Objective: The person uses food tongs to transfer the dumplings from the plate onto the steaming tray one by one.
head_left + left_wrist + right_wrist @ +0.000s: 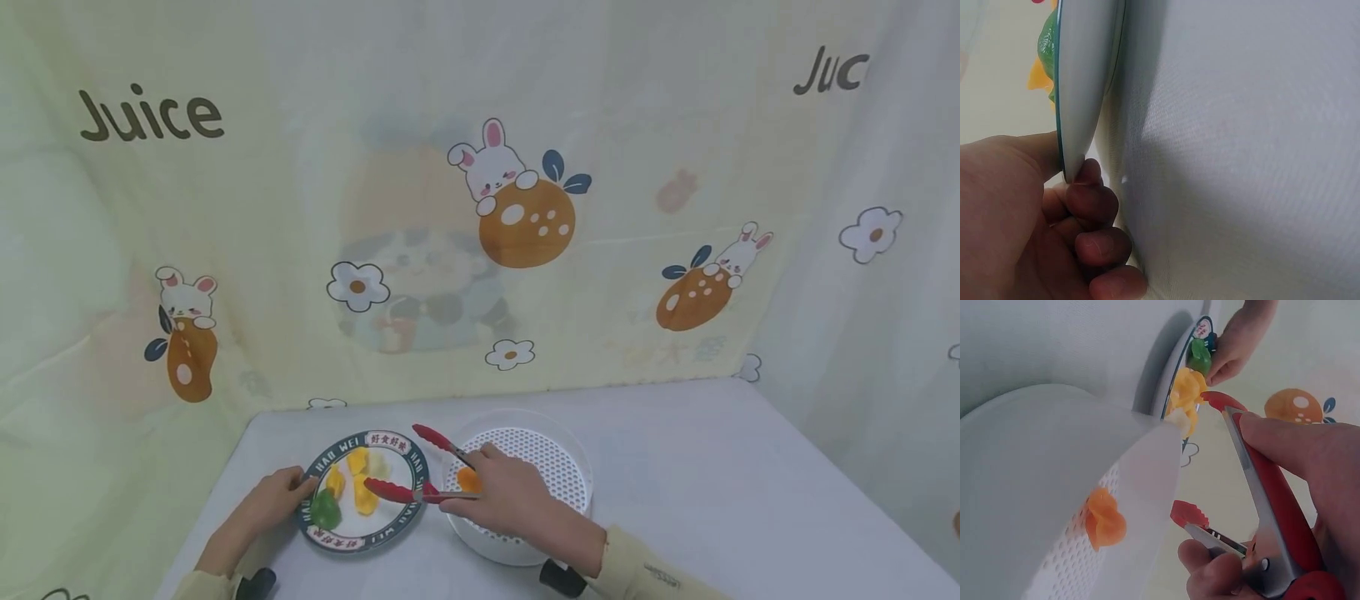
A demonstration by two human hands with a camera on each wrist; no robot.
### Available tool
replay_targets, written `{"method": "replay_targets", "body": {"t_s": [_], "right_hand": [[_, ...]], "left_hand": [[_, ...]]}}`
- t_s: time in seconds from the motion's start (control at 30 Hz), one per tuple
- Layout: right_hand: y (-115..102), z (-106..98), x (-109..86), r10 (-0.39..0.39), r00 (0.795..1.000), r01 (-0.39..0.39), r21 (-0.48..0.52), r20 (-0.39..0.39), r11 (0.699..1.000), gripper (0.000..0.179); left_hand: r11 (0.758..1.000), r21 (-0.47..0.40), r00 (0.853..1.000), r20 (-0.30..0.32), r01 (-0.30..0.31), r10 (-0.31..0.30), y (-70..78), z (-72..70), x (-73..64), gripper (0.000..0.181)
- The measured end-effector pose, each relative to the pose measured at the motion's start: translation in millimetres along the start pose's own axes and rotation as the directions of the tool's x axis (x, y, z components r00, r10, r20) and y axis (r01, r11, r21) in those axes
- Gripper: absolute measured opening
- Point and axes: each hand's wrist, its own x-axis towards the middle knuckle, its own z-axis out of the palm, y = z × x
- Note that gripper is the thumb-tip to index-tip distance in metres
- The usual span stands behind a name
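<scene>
My left hand (273, 500) pinches the rim of a round plate (378, 537), thumb on top and fingertips below, as the left wrist view shows. Several dumpling-shaped pieces lie on the plate, among them a green piece (326, 510), a yellow piece (365, 502) and a pale one (1179, 420). In my right hand (513, 493) is a pair of red-tipped tongs (386, 490), its arms spread with nothing between the tips. One tip hangs over the plate. Beneath that hand stands a white steamer basket (588, 475) with a perforated floor, and an orange dumpling-shaped piece (1105, 520) lies inside.
Plate and basket stand side by side on a table with a white cloth (697, 492). Behind it hangs a printed curtain (637, 108) with rabbits and fruit. A black object (562, 577) shows beneath the right forearm, and a dark one (257, 583) by the left sleeve.
</scene>
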Motion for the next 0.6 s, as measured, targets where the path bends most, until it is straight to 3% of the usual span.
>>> {"method": "replay_targets", "body": {"t_s": [0.6], "right_hand": [[-22.4,14.3,18.8,-0.020,1.000,0.020,-0.123,0.000,0.992,0.063]], "left_hand": [[1.000,-0.011,1.000,-0.007,-0.016,0.016,2.7,-1.7,-4.5,0.033]]}}
